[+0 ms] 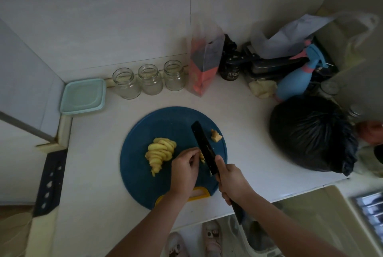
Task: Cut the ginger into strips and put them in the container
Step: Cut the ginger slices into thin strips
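On the white counter, close to its near edge, lay a round dark-blue cutting board with a yellow handle pointing toward the person. Left of the board's middle sat a pile of pale yellow ginger slices, fanned and overlapping. Just right of that pile, the left hand had its fingers curled downward, and their tips pinched a small piece of ginger against the board, right beside the blade. The right hand was wrapped round the handle of a long black knife, with one digit stretched forward along the blade's back; the blade ran diagonally away from the person, touching the pinched piece. Beyond the blade, near the board's right edge, rested a knobbly ginger end scrap, apart from the rest. At the counter's far left corner, against the wall, stood a pale green square plastic container, well apart from the board and holding no ginger that could be seen. Along the far edge stood three clear glass jars in a row, then a pink-and-clear packet. Toward the right edge bulged a black plastic bag, with a blue spray bottle lying behind it.
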A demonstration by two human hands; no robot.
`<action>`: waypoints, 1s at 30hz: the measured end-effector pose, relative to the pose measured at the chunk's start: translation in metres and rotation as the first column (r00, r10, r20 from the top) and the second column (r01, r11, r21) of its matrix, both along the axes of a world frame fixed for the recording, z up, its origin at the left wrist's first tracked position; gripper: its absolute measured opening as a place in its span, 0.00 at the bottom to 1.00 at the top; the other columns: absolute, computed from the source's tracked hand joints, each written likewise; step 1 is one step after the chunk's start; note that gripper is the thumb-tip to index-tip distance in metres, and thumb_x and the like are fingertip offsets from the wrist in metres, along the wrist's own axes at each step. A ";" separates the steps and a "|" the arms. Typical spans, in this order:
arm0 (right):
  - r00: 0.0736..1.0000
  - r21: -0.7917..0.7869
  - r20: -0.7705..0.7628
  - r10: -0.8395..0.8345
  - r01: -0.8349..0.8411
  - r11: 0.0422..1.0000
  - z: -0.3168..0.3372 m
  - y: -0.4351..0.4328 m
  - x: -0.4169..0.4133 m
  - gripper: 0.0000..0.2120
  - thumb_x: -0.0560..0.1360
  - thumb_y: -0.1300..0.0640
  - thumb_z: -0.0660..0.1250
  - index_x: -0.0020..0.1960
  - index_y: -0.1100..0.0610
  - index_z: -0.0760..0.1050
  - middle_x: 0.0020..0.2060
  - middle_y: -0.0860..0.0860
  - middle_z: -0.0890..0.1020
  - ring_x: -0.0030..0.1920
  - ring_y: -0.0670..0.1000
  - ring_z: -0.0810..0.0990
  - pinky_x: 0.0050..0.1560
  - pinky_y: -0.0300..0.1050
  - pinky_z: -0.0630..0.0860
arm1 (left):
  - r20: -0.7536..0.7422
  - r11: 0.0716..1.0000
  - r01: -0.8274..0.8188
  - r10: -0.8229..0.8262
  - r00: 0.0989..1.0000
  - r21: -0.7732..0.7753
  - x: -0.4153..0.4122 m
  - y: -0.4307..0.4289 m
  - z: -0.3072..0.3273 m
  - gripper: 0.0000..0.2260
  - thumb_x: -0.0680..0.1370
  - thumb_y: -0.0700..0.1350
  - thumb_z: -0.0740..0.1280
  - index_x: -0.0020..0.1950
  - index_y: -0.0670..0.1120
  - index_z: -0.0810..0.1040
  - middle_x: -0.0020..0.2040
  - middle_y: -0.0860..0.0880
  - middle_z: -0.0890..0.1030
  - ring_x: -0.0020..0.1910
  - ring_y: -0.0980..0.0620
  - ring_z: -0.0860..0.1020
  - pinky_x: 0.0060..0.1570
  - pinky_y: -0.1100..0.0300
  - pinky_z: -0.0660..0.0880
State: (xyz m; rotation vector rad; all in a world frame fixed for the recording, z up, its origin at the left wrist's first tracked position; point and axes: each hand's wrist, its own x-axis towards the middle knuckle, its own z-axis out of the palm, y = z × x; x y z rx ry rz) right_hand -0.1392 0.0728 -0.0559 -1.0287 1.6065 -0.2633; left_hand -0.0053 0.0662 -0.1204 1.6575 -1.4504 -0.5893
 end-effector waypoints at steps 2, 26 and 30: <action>1.000 -0.004 -0.010 0.017 -0.017 1.000 -0.002 0.000 0.001 0.29 0.77 0.34 0.48 0.39 0.59 0.69 0.29 0.54 0.71 0.22 0.49 0.68 0.24 0.41 0.69 | 0.002 1.000 -0.007 0.007 1.000 -0.017 0.000 0.001 0.000 0.08 0.75 0.35 0.68 0.52 0.41 0.82 0.50 0.47 0.84 0.49 0.57 0.80 0.52 0.72 0.73; 0.987 0.029 -0.131 0.093 -0.090 0.996 -0.004 -0.005 0.011 0.27 0.79 0.37 0.45 0.42 0.58 0.69 0.34 0.57 0.73 0.25 0.50 0.73 0.24 0.41 0.73 | 0.120 0.995 0.045 -0.034 0.992 -0.093 -0.007 0.005 -0.007 0.13 0.69 0.30 0.72 0.52 0.38 0.82 0.50 0.43 0.84 0.49 0.45 0.82 0.57 0.48 0.75; 0.989 0.057 -0.122 0.083 -0.076 0.995 -0.005 -0.007 0.011 0.27 0.79 0.36 0.45 0.42 0.57 0.68 0.33 0.56 0.72 0.25 0.49 0.71 0.23 0.39 0.70 | 0.082 0.997 0.035 -0.029 0.996 -0.066 -0.006 0.005 -0.013 0.12 0.70 0.32 0.71 0.53 0.39 0.82 0.52 0.44 0.83 0.52 0.47 0.81 0.57 0.48 0.76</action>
